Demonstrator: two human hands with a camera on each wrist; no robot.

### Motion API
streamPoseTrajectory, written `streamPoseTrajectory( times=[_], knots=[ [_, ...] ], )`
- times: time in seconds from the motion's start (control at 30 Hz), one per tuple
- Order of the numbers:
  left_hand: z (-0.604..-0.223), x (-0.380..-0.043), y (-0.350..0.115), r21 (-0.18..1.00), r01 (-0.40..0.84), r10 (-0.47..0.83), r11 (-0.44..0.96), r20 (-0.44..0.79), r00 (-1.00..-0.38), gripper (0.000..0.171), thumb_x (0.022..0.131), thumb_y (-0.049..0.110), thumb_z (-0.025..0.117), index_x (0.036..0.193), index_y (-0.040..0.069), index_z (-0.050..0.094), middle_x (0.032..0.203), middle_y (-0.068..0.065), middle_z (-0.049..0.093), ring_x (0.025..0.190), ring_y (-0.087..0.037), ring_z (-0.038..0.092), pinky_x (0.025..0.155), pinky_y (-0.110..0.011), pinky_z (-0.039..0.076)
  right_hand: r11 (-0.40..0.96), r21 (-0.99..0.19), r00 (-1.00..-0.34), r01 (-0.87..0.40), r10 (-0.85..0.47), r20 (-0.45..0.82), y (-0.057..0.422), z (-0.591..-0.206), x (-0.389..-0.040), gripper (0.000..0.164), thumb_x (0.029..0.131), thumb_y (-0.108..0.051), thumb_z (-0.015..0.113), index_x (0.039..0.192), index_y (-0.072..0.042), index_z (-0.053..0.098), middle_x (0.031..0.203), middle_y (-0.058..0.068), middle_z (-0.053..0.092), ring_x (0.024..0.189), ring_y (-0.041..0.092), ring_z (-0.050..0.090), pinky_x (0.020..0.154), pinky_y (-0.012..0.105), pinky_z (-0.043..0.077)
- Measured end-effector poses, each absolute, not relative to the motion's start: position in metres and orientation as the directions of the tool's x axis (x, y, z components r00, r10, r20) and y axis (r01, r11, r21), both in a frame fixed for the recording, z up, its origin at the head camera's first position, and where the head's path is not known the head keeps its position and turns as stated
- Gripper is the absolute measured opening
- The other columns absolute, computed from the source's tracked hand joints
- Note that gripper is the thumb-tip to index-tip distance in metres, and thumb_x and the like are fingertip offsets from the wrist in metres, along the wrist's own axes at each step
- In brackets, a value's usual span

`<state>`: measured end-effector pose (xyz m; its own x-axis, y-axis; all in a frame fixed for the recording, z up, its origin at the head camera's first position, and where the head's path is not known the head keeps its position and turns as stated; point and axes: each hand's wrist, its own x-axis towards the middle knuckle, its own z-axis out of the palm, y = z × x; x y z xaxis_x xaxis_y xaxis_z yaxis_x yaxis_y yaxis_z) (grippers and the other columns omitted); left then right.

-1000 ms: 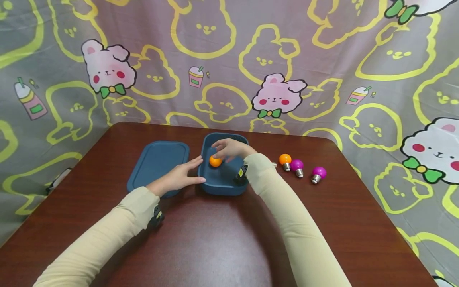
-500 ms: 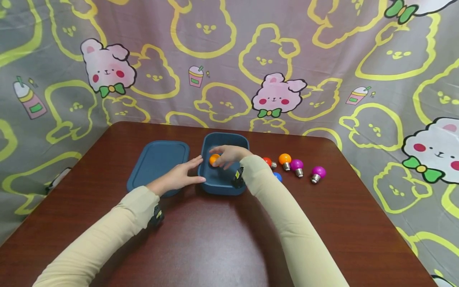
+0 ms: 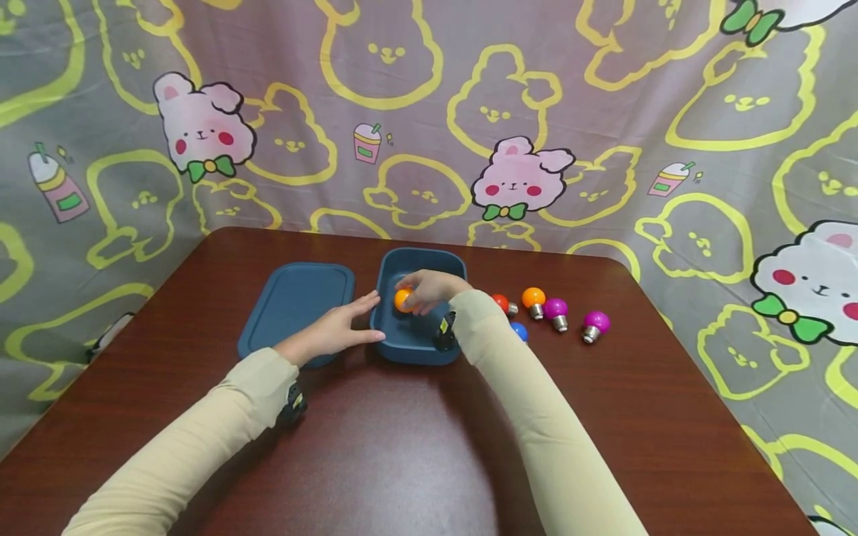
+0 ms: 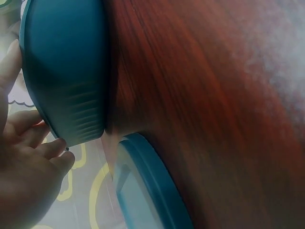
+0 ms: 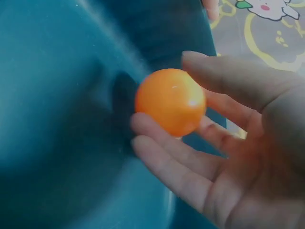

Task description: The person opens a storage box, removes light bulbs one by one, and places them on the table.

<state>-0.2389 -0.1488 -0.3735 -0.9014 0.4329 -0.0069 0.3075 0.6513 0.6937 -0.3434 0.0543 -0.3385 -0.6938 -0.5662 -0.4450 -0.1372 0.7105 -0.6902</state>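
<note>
Inside the dark blue rectangular box (image 3: 418, 356) sits an orange light bulb (image 3: 402, 300), its globe showing. My right hand (image 3: 432, 289) reaches in from the right and holds it. In the right wrist view the thumb lies at the top of the orange globe (image 5: 167, 100) and the fingers curl around its lower side; its base is mostly hidden. At the box's left side my left hand (image 3: 331, 331) rests with spread, fairly straight fingers. The left wrist view shows its fingertips (image 4: 59, 145) right at the box rim.
A matching blue lid (image 3: 295, 305) lies left of the box. To the right, a red bulb (image 3: 500, 301), a blue bulb (image 3: 519, 331), another orange bulb (image 3: 533, 297) and purple bulbs (image 3: 555, 309) lie on the brown table (image 3: 402, 447). A patterned curtain (image 3: 415, 134) hangs behind.
My right hand has come down over the orange bulb and closed around it, its forearm shifting slightly left, uncovering the red and blue bulbs. The left hand has stayed put.
</note>
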Motion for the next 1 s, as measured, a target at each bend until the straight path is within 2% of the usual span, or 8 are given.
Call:
streamPoseTrajectory(
  times=[0.1, 0.3, 0.5, 0.63, 0.8, 1.0],
  knots=[
    [-0.374, -0.239, -0.148, 0.695, 0.314, 0.437, 0.647, -0.001, -0.899, 0.076, 0.086, 0.033, 0.065, 0.145, 0.003, 0.026, 0.151, -0.01, 0.016, 0.136, -0.03, 0.016, 0.103, -0.053, 0.019, 0.674, -0.717, -0.726, -0.179, -0.582, -0.365, 0.057, -0.333, -0.342, 0.049, 0.088, -0.013, 0.063, 0.134, -0.01, 0.048, 0.113, 0.011, 0.054, 0.095, 0.03, 0.059, 0.08, 0.036, 0.05],
    [-0.374, -0.24, -0.148, 0.695, 0.318, 0.441, 0.644, 0.002, -0.898, 0.076, 0.087, 0.032, 0.065, 0.145, 0.002, 0.025, 0.151, -0.011, 0.015, 0.136, -0.03, 0.015, 0.104, -0.052, 0.019, 0.534, -0.821, -0.76, -0.202, -0.614, -0.213, 0.07, -0.315, -0.339, 0.045, 0.087, -0.005, 0.062, 0.129, -0.007, 0.049, 0.117, 0.011, 0.05, 0.095, 0.038, 0.057, 0.078, 0.038, 0.05],
    [-0.375, -0.24, -0.148, 0.694, 0.319, 0.44, 0.646, 0.003, -0.898, 0.078, 0.086, 0.036, 0.065, 0.145, 0.003, 0.025, 0.151, -0.011, 0.014, 0.136, -0.03, 0.014, 0.104, -0.052, 0.019, 0.416, -0.884, -0.797, -0.213, -0.598, -0.089, 0.094, -0.294, -0.331, 0.045, 0.086, -0.003, 0.063, 0.129, -0.006, 0.049, 0.119, 0.014, 0.049, 0.083, 0.031, 0.062, 0.076, 0.036, 0.051],
    [-0.377, -0.239, -0.15, 0.689, 0.328, 0.443, 0.646, 0.012, -0.896, 0.081, 0.085, 0.041, 0.064, 0.145, 0.005, 0.025, 0.152, -0.01, 0.014, 0.136, -0.029, 0.014, 0.104, -0.051, 0.02, 0.357, -0.91, -0.814, -0.209, -0.579, -0.041, 0.118, -0.283, -0.325, 0.044, 0.087, -0.005, 0.063, 0.128, -0.005, 0.048, 0.116, 0.016, 0.053, 0.081, 0.03, 0.063, 0.075, 0.036, 0.052],
    [-0.378, -0.238, -0.15, 0.697, 0.325, 0.446, 0.639, 0.008, -0.895, 0.081, 0.085, 0.042, 0.064, 0.146, 0.006, 0.024, 0.152, -0.01, 0.013, 0.136, -0.029, 0.014, 0.103, -0.052, 0.021, 0.357, -0.91, -0.844, -0.21, -0.536, -0.015, 0.152, -0.274, -0.313, 0.045, 0.088, -0.01, 0.063, 0.129, -0.004, 0.047, 0.115, 0.018, 0.055, 0.083, 0.032, 0.063, 0.074, 0.037, 0.052],
    [-0.377, -0.237, -0.15, 0.707, 0.322, 0.447, 0.63, 0.009, -0.894, 0.08, 0.086, 0.039, 0.064, 0.146, 0.005, 0.024, 0.152, -0.01, 0.012, 0.136, -0.029, 0.013, 0.103, -0.052, 0.021, 0.418, -0.888, -0.882, -0.191, -0.47, -0.031, 0.192, -0.272, -0.3, 0.048, 0.089, -0.017, 0.063, 0.132, -0.004, 0.045, 0.116, 0.02, 0.054, 0.08, 0.028, 0.063, 0.074, 0.035, 0.052]
  ],
)
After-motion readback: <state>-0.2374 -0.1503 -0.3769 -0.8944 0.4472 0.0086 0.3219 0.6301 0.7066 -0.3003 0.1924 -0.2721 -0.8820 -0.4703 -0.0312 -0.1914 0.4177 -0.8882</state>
